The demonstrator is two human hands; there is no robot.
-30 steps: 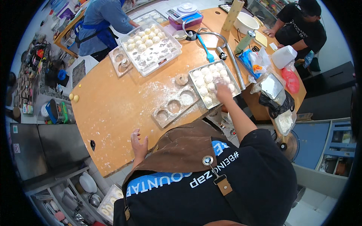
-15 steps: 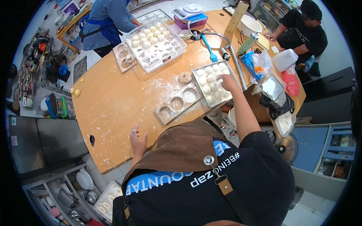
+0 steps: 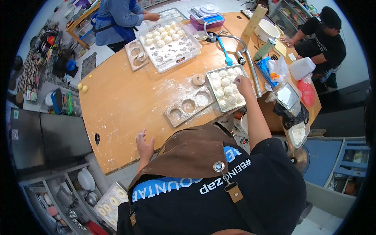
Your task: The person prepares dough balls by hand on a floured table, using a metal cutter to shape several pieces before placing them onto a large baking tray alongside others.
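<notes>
My right hand (image 3: pixel 243 84) reaches over the far right corner of a small metal tray (image 3: pixel 217 106) filled with several pale dough balls (image 3: pixel 225 82); its fingers curl down onto them, and I cannot see whether it grips one. My left hand (image 3: pixel 144 146) rests at the near edge of the floured wooden table (image 3: pixel 117 105), fingers apart and empty. Between the hands lies a wooden mould (image 3: pixel 190 105) with three round hollows. A flat dough disc (image 3: pixel 198 79) sits just beyond it.
A large clear tray (image 3: pixel 172 53) with dough balls and a second mould (image 3: pixel 136 53) lie farther back, near a person in blue (image 3: pixel 119 15). A blue spatula (image 3: pixel 226 53), a curved metal bar (image 3: pixel 246 55), bags and a white bowl (image 3: pixel 268 29) crowd the right, beside a person in black (image 3: pixel 325 39).
My right hand has shifted across the small tray toward its far right corner. My left hand has stayed at the table edge.
</notes>
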